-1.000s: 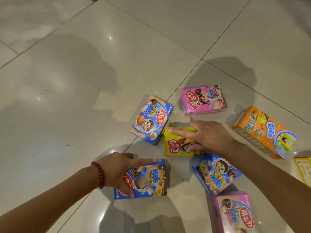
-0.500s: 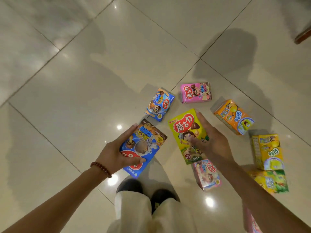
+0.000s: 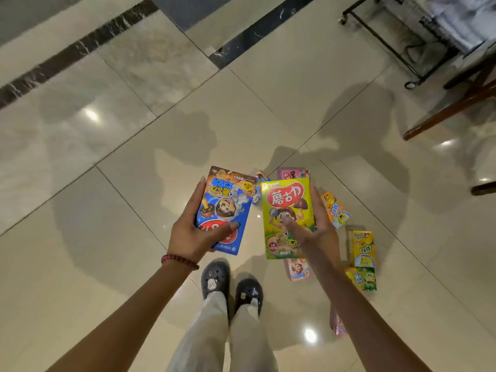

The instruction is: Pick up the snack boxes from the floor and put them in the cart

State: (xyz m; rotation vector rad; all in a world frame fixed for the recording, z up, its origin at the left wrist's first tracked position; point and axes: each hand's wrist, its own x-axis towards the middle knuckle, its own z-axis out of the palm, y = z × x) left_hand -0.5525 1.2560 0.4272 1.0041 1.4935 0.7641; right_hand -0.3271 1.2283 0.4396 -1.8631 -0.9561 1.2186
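My left hand [image 3: 192, 234] grips a blue snack box [image 3: 228, 202], held up at waist height with the thumb across its front. My right hand [image 3: 316, 232] grips a green-yellow snack box [image 3: 287, 208] beside it, thumb on the face and fingers behind. Several boxes lie on the floor below: an orange box [image 3: 335, 208], a yellow box [image 3: 361, 248], a green box [image 3: 362, 279], a pink box [image 3: 298, 269], and another pink box [image 3: 294, 173] mostly hidden behind the held ones. The black wire cart [image 3: 389, 47] stands at the top right.
My dark shoes [image 3: 230, 288] and pale trousers are directly below the hands. Wooden furniture legs [image 3: 451, 108] angle across the right edge near the cart. A dark marble strip [image 3: 80, 47] crosses the glossy tiled floor at the upper left.
Both hands have lifted their boxes off the floor and I have risen from a crouch to standing. The view has tilted up, bringing the cart and furniture legs into sight.
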